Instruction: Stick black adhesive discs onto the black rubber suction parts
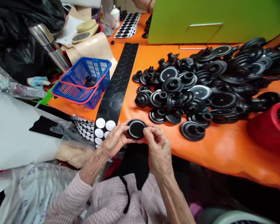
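Observation:
My left hand [116, 138] grips a round black disc part [136, 128] with a pale ring near its rim, held flat side up over the table's front edge. At the disc's right rim, the thumb and fingers of my right hand [157, 140] are pinched together; whether anything is between them is too small to tell. A long black strip of round stickers [118, 81] lies just beyond my left hand, with white circles at its near end. Many black disc parts with stems [174, 85] are heaped to the right.
A blue basket [81, 100] holding one black part stands at the left, near a steel flask [49, 45]. A red container [268, 130] is at the right edge. Behind the heap stands a green panel [172, 21]; another person's hand [143, 4] shows beside it.

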Tool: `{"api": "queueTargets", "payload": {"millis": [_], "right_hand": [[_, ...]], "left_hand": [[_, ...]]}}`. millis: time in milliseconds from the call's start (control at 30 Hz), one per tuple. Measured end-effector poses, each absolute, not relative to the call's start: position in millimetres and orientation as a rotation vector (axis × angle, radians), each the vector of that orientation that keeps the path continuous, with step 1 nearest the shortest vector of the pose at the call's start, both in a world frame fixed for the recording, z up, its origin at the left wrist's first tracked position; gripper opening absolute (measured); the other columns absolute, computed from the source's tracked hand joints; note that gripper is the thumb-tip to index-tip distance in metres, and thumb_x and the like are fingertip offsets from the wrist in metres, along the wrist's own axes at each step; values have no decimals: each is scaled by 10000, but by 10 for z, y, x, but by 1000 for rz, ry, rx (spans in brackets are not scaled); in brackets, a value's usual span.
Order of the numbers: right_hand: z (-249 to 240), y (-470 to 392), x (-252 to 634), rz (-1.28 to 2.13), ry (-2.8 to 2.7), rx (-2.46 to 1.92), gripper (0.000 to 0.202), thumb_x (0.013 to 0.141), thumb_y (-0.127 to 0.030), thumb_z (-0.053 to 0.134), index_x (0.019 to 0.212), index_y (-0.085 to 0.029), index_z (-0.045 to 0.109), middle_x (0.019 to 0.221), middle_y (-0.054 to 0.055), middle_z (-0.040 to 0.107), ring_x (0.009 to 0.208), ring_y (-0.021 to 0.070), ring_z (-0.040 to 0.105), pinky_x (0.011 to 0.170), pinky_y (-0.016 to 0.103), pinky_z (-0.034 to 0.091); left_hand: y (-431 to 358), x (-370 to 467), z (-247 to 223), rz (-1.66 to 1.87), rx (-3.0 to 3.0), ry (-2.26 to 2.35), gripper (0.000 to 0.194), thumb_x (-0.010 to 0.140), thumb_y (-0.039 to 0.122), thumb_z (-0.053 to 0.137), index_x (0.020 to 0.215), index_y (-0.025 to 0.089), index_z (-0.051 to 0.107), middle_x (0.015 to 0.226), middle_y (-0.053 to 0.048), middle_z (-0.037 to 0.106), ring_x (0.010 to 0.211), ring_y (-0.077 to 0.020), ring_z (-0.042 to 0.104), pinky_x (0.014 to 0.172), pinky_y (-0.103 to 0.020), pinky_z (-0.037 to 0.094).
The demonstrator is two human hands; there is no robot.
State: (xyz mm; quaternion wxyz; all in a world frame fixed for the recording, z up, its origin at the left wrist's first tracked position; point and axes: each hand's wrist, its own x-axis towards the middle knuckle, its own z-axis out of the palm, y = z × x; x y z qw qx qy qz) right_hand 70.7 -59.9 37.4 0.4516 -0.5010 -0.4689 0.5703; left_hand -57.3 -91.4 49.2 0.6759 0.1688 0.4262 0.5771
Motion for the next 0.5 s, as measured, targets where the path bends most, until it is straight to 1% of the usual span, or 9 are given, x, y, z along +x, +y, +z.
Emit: {"api": "queueTargets", "payload": {"millis": [167, 267, 367, 500], "right_hand": [[367, -614, 692, 1432, -1128, -1231, 259, 766, -435, 653, 721, -181, 629, 1034, 57, 536, 940, 185, 581, 780, 318, 508], [360, -618, 686, 1425, -1142, -1242, 251, 772, -428, 646, 731, -180, 630, 1028, 57, 540, 941, 184, 575, 789, 319, 510], [351, -622, 674, 1404, -1166, -1252, 244, 779, -418, 635, 732, -179, 621, 1014, 57, 539, 946, 184, 567, 805, 321, 509], [353, -636, 653, 1383, -1191, -1274, 245, 782, -419, 618, 738, -179, 602, 994, 67, 530, 910, 186, 567, 705, 297, 519]], "left_hand": [[-919, -568, 503, 1305, 378, 966, 297, 821, 222, 542, 1067, 129, 679, 1194, -123, 639, 1061, -296, 606, 869, -505, 543], [-920, -567, 512, 1309, 355, 992, 300, 807, 208, 544, 1059, 126, 684, 1179, -122, 649, 1069, -299, 601, 870, -499, 543], [-926, -572, 501, 1312, 363, 978, 304, 823, 198, 526, 1072, 124, 684, 1186, -123, 649, 1075, -295, 600, 859, -485, 551], [-943, -576, 470, 1318, 410, 975, 286, 863, 243, 539, 1086, 136, 682, 1191, -121, 650, 1075, -287, 606, 846, -459, 560]]}}
